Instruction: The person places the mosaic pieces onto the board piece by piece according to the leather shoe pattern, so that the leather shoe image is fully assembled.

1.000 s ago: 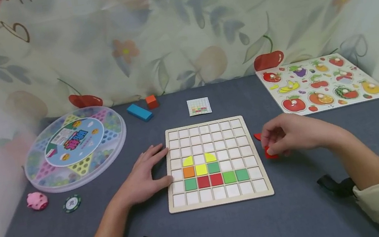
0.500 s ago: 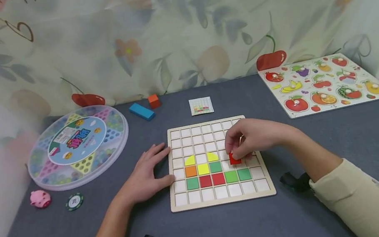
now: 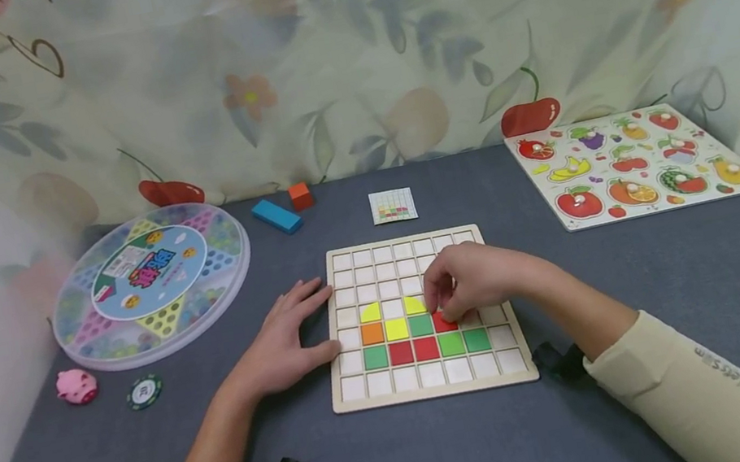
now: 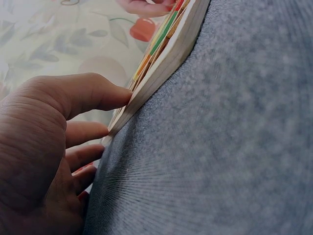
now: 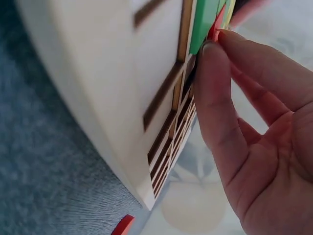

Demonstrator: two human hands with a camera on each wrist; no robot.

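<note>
A wooden grid board (image 3: 436, 392) lies on the table with green, red, yellow and orange tiles in several of its cells. My right hand (image 3: 473, 277) pinches a red tile (image 3: 444, 322) between thumb and fingertips. In the right wrist view, this red tile (image 5: 216, 24) is tilted close over the grid, beside a green tile (image 5: 204, 24). In the head view it overlaps the cell right of the green tile in the orange tile's row. Along the board's left edge rests my left hand (image 3: 283, 342), thumb and fingers extended against the rim.
A small printed pattern card (image 3: 393, 206) lies behind the board. At left are a round Chinese checkers set (image 3: 153, 286), a pig figure (image 3: 77, 387), a chip (image 3: 145, 392) and blocks (image 3: 277, 217). A fruit puzzle (image 3: 633, 164) lies back right; another red piece (image 5: 122, 226) lies beside the board.
My right hand has picked up the red tile from the table right of the board and carried it left over the grid. The left hand stays at the board's edge.
</note>
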